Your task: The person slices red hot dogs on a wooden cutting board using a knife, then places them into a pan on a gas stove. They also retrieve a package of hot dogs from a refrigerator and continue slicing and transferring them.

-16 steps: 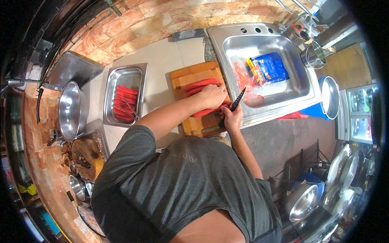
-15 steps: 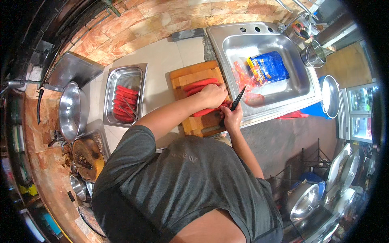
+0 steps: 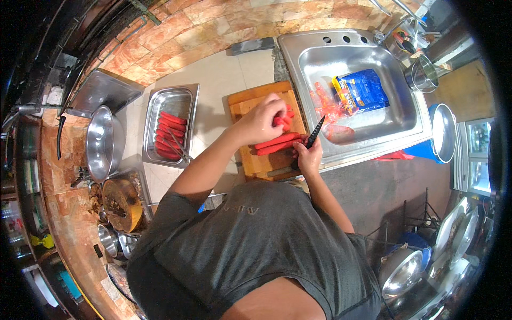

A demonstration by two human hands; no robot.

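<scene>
The left hand (image 3: 262, 121) has its fingers closed around red sausages (image 3: 282, 120) over the wooden cutting board (image 3: 250, 101) on the worktop (image 3: 224, 74). More sausages lie on the board. The right hand (image 3: 308, 157) grips a black knife (image 3: 316, 132) tight. A metal tray (image 3: 172, 101) holds sausages. The sink (image 3: 341, 48) holds a blue bag (image 3: 362, 90).

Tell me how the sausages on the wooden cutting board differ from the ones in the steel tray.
The sausages on the cutting board are few, lying under the left hand, near the knife in the right hand. The sausages in the steel tray are more numerous, stacked in a row, untouched by either hand. Both sets are red, long and unwrapped.
</scene>
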